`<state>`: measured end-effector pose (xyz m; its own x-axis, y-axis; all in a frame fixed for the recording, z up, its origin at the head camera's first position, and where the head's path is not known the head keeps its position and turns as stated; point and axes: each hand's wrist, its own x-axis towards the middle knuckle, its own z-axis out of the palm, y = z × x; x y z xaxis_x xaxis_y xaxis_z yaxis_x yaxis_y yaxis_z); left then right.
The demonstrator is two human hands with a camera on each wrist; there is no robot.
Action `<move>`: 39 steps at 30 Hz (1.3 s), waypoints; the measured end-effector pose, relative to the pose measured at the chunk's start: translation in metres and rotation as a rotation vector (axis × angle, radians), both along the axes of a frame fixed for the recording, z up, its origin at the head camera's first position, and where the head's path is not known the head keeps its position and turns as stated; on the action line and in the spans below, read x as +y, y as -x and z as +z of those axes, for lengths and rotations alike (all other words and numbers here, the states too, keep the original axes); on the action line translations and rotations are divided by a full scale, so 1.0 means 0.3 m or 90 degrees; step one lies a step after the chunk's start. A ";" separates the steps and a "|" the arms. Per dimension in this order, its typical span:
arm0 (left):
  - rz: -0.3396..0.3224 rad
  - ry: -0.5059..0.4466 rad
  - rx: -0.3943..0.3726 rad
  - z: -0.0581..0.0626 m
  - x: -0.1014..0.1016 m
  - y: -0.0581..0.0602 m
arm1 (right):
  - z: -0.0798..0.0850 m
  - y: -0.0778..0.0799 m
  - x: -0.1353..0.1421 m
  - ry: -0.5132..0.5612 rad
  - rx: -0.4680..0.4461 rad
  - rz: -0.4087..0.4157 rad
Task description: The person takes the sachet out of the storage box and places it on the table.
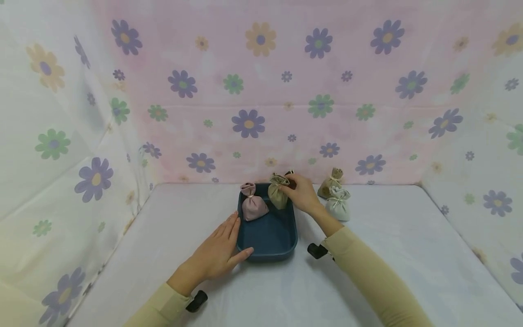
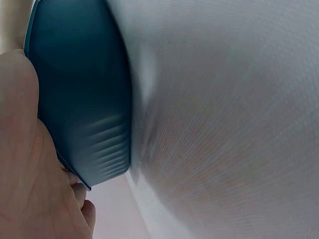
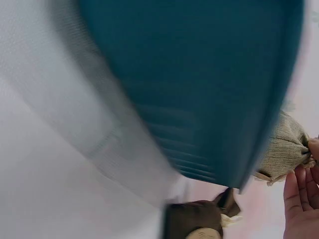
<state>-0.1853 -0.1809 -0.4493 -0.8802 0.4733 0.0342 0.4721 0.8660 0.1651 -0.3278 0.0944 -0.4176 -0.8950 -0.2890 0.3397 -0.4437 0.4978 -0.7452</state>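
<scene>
A pink drawstring pouch sits inside the deep blue tray, towards its back left. My right hand pinches the gathered neck of an olive-green pouch at the tray's back right. The right wrist view shows the fingers on that pouch above the rim. My left hand rests along the tray's left side, fingers straight and thumb over the front-left corner. In the left wrist view the palm lies against the tray's rim.
Right of the tray, a pale pouch stands in front of a brownish pouch. A dark brown pouch is beyond the tray, mostly hidden in the head view. Flowered cloth walls enclose the white table.
</scene>
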 end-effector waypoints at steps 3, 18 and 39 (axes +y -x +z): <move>-0.003 0.005 0.003 0.005 0.004 0.003 | 0.035 -0.013 0.023 0.017 0.016 0.003; -0.004 0.007 -0.006 0.000 0.004 0.001 | 0.116 -0.087 0.145 0.042 0.017 -0.021; -0.004 0.006 -0.003 -0.001 0.002 0.001 | -0.024 -0.106 0.245 0.018 -0.026 -0.058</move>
<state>-0.1856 -0.1804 -0.4496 -0.8776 0.4787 0.0249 0.4762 0.8648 0.1593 -0.2961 0.1679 -0.4248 -0.9305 -0.1971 0.3089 -0.3664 0.5126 -0.7766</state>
